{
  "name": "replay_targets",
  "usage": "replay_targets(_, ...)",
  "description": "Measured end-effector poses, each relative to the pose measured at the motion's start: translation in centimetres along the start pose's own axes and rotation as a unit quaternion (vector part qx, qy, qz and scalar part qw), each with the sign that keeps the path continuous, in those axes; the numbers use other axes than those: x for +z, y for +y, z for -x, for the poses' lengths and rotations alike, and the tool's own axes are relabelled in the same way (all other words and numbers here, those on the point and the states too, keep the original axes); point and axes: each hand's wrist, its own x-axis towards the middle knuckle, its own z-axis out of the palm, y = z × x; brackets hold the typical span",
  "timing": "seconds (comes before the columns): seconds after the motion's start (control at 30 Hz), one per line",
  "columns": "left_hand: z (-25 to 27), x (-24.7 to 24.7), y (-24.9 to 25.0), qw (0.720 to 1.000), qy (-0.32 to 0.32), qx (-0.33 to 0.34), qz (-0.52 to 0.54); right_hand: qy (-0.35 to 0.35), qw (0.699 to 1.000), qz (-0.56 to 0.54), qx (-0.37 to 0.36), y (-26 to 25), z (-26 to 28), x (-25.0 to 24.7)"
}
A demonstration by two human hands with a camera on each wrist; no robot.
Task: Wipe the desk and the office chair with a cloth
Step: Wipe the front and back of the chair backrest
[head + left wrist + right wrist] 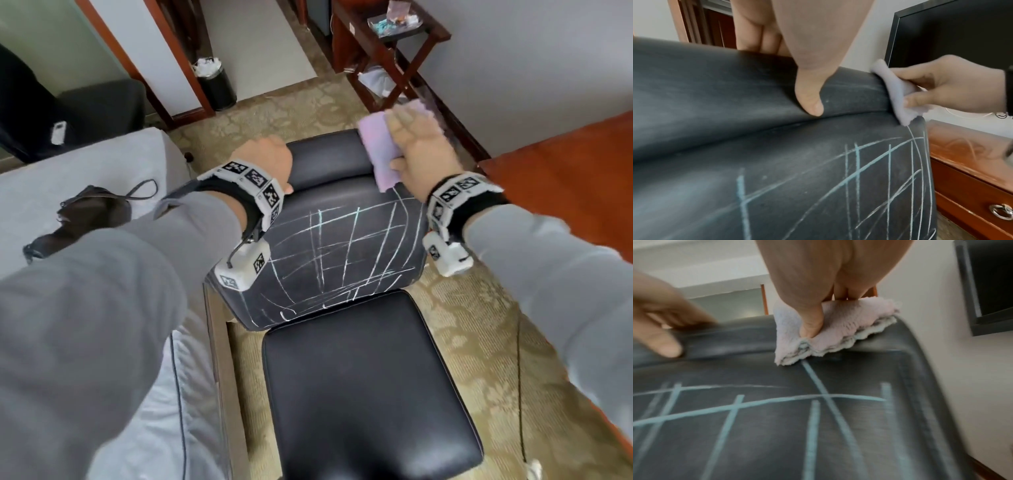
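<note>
A bed (113,164) with grey-white bedding occupies the left side of the head view; a dark handbag (82,219) lies on it. Beyond the bed, a black waste bin (215,85) with a white liner stands on the patterned beige carpet (479,329) against the wall.

The left hand (270,161) grips the padded top roll of the office chair (370,383): the fingers curl over the rear of the roll and the thumb (809,100) presses its front face. The chair is black leather; its backrest panel carries crossed pale blue and white chalk lines (346,253), while the seat cushion below shows none.

The right hand (421,154) holds a folded pink cloth (376,150) at the right end of the top roll. The thumb pinches the cloth from the front and the fingers curl behind it. The lower edge of the cloth touches the seam where the roll meets the marked panel, at the upper end of one chalk line.

A dark wooden folding rack (394,51) stands behind the chair by the wall, bearing a tray of small items. The reddish-brown wooden desk (561,171) lies just right of the chair; the left wrist view shows its glossy top and a drawer with a metal ring pull (1001,211). A black flat screen (953,35) hangs on the wall above the desk.
</note>
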Motion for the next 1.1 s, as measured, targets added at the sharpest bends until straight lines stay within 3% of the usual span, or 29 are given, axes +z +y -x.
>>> replay_targets(0.17,-1.0,0.7,1.3,0.999,0.024,-0.039,0.022,-0.023,0.995,0.073,-0.064,-6.7,-2.3,1.6)
replay_targets(0.3,-0.9,1.0,1.2,0.998,0.042,-0.034,-0.004,0.006,0.996,0.046,-0.074,-4.2,-1.4,2.4)
replay_targets(0.5,-1.6,1.2,1.1,0.998,0.049,-0.024,-0.023,0.059,0.986,-0.112,0.105,6.3,2.0,1.6)
replay_targets(0.67,-0.9,1.1,1.5,0.997,0.061,-0.042,-0.019,0.088,0.961,-0.173,0.197,6.7,2.7,2.2)
replay_targets(0.77,-0.6,1.3,1.4,0.996,0.068,-0.050,-0.005,0.065,0.983,-0.102,0.139,5.6,2.8,1.7)
replay_targets(0.83,-0.5,1.4,1.3,0.996,0.069,-0.055,-0.005,0.034,0.997,0.001,0.064,4.4,2.2,1.5)
replay_targets(0.93,-0.9,1.6,1.2,0.996,0.071,-0.055,-0.008,0.008,0.984,0.171,-0.050,1.0,0.2,1.3)
replay_targets(1.1,-1.5,1.9,0.7,0.997,0.070,-0.041,-0.012,-0.012,0.981,0.124,-0.149,-8.1,-2.4,2.2)
